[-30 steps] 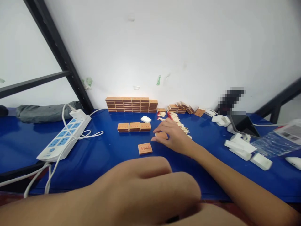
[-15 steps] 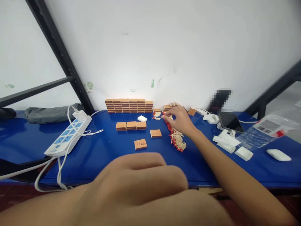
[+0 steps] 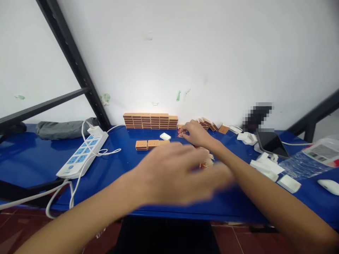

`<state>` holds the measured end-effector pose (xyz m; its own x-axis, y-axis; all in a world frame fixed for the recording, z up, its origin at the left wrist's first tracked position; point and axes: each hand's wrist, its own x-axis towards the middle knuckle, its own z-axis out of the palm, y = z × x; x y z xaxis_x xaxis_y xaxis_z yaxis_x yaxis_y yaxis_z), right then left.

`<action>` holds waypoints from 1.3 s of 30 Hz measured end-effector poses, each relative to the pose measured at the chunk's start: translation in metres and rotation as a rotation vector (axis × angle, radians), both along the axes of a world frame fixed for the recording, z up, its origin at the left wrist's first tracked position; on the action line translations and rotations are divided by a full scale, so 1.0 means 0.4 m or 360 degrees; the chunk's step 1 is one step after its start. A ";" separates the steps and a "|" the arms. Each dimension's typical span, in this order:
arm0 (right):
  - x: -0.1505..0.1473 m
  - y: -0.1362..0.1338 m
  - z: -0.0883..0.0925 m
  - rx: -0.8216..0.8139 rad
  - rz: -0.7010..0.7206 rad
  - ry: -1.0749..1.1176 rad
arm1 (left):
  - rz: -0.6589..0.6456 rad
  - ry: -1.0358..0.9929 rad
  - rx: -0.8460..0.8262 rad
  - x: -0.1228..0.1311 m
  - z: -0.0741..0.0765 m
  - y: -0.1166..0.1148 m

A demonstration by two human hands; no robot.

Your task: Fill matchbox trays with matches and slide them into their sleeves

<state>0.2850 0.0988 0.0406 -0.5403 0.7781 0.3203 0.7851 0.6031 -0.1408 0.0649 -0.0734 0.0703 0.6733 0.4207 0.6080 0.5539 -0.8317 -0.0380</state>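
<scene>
My left hand is raised over the front of the blue table, blurred by motion, its thumb apart from the other fingers and nothing visible in it. Farther back, my right hand reaches to red-tipped matches near the wall, fingers curled down; whether they grip any is too small to tell. A matchstick pile shows partly behind my left hand. Stacked matchboxes form a low wall at the back. A short row of matchboxes lies in front, its right end partly covered by my left hand.
On the left are a white power strip with cables and a grey bundle. A small white tray lies mid-table. Leaning matchboxes stand behind my right hand. A phone, white blocks and a plastic bag are at right.
My left hand has moved away from the camera over the table, its fingers spreading from a curled shape. My right hand has shifted left to the small group of matches. The view has tilted and shifted slightly.
</scene>
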 end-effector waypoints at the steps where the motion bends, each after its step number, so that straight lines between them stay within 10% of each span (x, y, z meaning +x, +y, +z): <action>1: 0.002 0.015 0.008 -0.0030 -0.0060 -0.0050 | 0.0039 0.0040 -0.0091 0.003 0.029 0.065; 4: 0.020 0.056 0.014 -0.0075 -0.0162 -0.0132 | 0.0346 0.0066 -0.0460 -0.029 0.059 0.269; 10: 0.039 0.088 -0.035 -0.0215 -0.0193 -0.0198 | 0.0379 0.0222 -0.0855 -0.109 -0.045 0.504; 39: 0.021 0.018 -0.063 0.0109 0.0052 -0.0042 | 0.0017 0.0019 -0.1507 -0.133 -0.096 0.566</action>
